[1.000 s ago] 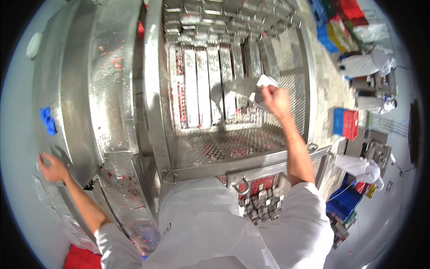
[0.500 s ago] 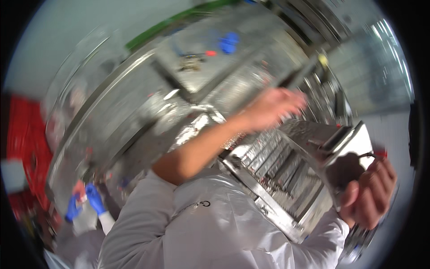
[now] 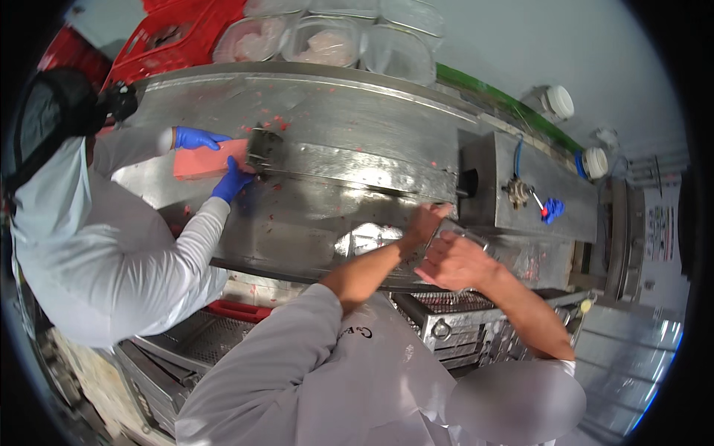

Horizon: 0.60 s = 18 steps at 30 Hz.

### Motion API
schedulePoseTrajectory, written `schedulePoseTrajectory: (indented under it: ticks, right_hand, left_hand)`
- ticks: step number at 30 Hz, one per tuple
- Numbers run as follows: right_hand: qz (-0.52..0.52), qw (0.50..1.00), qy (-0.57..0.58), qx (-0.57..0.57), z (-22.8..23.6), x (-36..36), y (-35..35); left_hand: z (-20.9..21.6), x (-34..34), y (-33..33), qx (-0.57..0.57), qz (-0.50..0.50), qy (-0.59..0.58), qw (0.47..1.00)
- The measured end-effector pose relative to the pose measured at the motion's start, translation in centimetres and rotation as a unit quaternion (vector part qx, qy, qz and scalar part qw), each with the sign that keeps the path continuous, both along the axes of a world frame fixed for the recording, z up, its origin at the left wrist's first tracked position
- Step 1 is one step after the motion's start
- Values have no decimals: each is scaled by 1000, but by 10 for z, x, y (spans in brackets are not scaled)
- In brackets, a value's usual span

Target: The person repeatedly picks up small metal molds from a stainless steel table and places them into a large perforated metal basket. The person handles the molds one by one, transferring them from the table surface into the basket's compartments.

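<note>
A long stainless-steel worktop [image 3: 297, 230], scattered with pink scraps and wet-looking in places, runs along a pale wall. Over its near edge are the person's bare hands, brought close together. The right hand [image 3: 460, 262] is closed, knuckles up, on a shiny metal piece [image 3: 467, 235]; its full shape is hidden, and whether it touches the steel below cannot be told. The piece lies between the hands, its visible edge just beyond the right knuckles. The left hand [image 3: 429, 227] is at the piece's left side, fingers bent; whether it grips or only touches cannot be told.

To the right of the hands, a raised metal box [image 3: 547, 182] carries a valve-like fitting [image 3: 518, 192], a lever with a red knob [image 3: 544, 212], a blue hose [image 3: 518, 157] and a crumpled blue item [image 3: 552, 209]. Below the hands, partly behind the apron, are metal racks [image 3: 440, 329].

Well to the left of the hands, a co-worker in blue gloves [image 3: 233, 181] holds a pink block [image 3: 199, 162], its end at a metal mould [image 3: 262, 149]. Beyond the hands, past the far edge, clear tubs [image 3: 400, 54] stand beside a red crate [image 3: 178, 53], and a green strip [image 3: 500, 105] runs off to the right.
</note>
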State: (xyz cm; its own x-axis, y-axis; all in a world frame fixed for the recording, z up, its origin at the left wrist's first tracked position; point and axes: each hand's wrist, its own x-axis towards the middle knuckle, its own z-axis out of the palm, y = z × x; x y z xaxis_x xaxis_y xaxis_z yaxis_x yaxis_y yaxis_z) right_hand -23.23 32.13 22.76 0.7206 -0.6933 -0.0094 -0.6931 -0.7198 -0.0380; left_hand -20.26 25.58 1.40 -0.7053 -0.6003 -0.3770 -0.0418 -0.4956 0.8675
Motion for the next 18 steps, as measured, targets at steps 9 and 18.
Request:
schedulePoseTrajectory:
  ticks: [9, 18]
  right_hand:
    - [44, 964, 40, 260, -192, 27, -16]
    - [73, 926, -60, 364, -257, 84, -37]
  left_hand:
    - [-21, 197, -70, -270, 0, -448, 852]
    - [-1, 270, -190, -557, 175, -627, 516]
